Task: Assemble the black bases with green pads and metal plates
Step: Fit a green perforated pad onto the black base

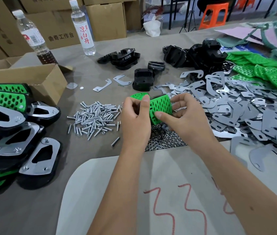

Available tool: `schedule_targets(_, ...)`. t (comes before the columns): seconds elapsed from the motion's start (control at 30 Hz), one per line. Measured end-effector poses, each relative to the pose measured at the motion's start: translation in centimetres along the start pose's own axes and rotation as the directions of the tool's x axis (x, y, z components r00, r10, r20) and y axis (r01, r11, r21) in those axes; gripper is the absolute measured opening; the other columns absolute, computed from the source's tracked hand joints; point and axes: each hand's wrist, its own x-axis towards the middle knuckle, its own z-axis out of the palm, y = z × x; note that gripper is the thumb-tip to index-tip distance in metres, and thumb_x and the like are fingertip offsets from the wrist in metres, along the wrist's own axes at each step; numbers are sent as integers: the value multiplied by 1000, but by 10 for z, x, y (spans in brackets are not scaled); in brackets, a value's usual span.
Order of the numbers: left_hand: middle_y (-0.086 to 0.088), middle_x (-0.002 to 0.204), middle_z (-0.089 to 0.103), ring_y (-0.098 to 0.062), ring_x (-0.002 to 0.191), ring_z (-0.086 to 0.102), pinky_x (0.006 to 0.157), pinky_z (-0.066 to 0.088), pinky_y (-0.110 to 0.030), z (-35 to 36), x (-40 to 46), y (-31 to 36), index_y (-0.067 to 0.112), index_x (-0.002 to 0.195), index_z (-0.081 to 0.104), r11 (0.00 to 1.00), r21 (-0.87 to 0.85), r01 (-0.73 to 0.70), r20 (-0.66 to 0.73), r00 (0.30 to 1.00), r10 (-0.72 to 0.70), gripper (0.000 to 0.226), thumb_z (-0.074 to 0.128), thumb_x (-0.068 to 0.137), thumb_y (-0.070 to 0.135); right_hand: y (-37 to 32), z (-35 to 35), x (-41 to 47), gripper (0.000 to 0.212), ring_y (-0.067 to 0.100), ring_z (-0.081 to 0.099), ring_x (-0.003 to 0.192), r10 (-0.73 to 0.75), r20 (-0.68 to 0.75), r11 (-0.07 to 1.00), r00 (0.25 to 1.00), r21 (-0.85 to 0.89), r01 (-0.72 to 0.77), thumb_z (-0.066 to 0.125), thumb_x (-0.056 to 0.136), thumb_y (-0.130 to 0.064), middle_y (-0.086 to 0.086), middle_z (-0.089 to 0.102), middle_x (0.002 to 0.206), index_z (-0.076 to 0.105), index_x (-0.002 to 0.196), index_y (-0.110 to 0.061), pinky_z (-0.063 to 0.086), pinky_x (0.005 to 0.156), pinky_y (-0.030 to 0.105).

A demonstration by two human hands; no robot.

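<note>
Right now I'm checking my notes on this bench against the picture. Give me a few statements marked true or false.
1. Both the left hand and the right hand hold the green pad. True.
2. The screws lie right of the hands. False: they lie to the left.
3. Finished assemblies are piled at the left. True.
4. The loose metal plates are stacked in the cardboard box. False: they are spread on the table at the right.

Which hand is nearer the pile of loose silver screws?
Left. The left hand sits just right of the pile of loose silver screws; the right hand is farther right, across the perforated green pad.
</note>
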Motion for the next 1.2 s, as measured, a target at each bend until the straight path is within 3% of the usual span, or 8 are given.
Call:
schedule_targets(0.07, -1, 78, 58, -15, 70, 52, 68, 47, -41, 2, -1, 1, 20, 81, 50, 1000, -19, -14, -38, 999, 13, 36, 58, 90, 54, 1, 0, 1, 54, 15, 59, 68, 9, -14, 1000, 1000, 12, -8, 96, 70, -32, 0, 63, 88, 59, 109, -23, 54, 59, 32)
schedule_targets(0.2, -1, 76, 59, -16, 69, 54, 70, 49, -43, 0, 4, -3, 20, 79, 49, 998, -53, 33, -113, 993, -39, 38, 58, 90, 55, 0, -5, 3, 27, 18, 59, 68, 4, -32, 992, 999, 127, 0, 87, 82, -19, 10, 68, 85, 65, 97, -15, 49, 55, 31)
schedule_targets(0.3, 16, 59, 47, -7, 55, 40, 62, 37, -37, -1, 7, -7, 22, 77, 46, 997, -51, 66, -150, 986, -73, 38, 60, 100, 47, -6, -8, 5, 11, 18, 69, 65, 109, -16, 905, 994, 414, -93, 71, 98, -17, 12, 77, 92, 63, 99, -9, 46, 43, 24)
schedule_targets(0.43, 19, 47, 39, -4, 49, 33, 60, 30, -35, -2, 8, -9, 24, 75, 42, 995, -41, 93, -142, 985, -98, 39, 57, 102, 47, -7, -12, 8, 9, 17, 58, 45, 154, -55, 843, 986, 529, -102, 55, 108, -20, 1, 71, 74, 49, 105, -14, 33, 35, 21)
schedule_targets(0.73, -14, 80, 60, -24, 76, 55, 75, 54, -51, -1, 6, 1, 14, 76, 49, 967, -185, 177, -78, 978, -194, 40, 63, 98, 43, -4, -3, 1, 22, 13, 53, 47, -98, 169, 951, 981, 307, 42, 72, 94, -3, 4, 67, 65, 64, 114, -9, 42, 42, 21)
schedule_targets(0.83, -19, 89, 66, -28, 82, 62, 78, 57, -53, 0, 4, 6, 3, 91, 61, 926, -302, 225, -19, 970, -242, 34, 62, 103, 34, -5, -2, 1, 23, 16, 58, 49, -101, 160, 939, 982, 343, 40, 72, 95, -3, 7, 72, 71, 64, 116, -6, 48, 46, 23)
schedule_targets(1.0, -15, 92, 74, -24, 76, 70, 61, 59, -30, -4, -3, 12, -1, 107, 67, 849, -449, 280, 121, 960, -252, 37, 53, 105, 34, -6, -1, -2, 21, 16, 62, 53, -79, 227, 848, 971, 527, -54, 71, 90, -11, 9, 74, 80, 62, 109, -7, 54, 52, 24)
schedule_targets(1.2, -24, 110, 74, -28, 87, 73, 71, 63, -34, -3, -8, 19, -2, 116, 67, 812, -494, 312, 192, 949, -248, 46, 46, 108, 38, -5, -3, -2, 23, 12, 61, 60, -38, 246, 735, 968, 664, -140, 63, 93, -14, 5, 72, 87, 61, 114, -6, 53, 55, 20)
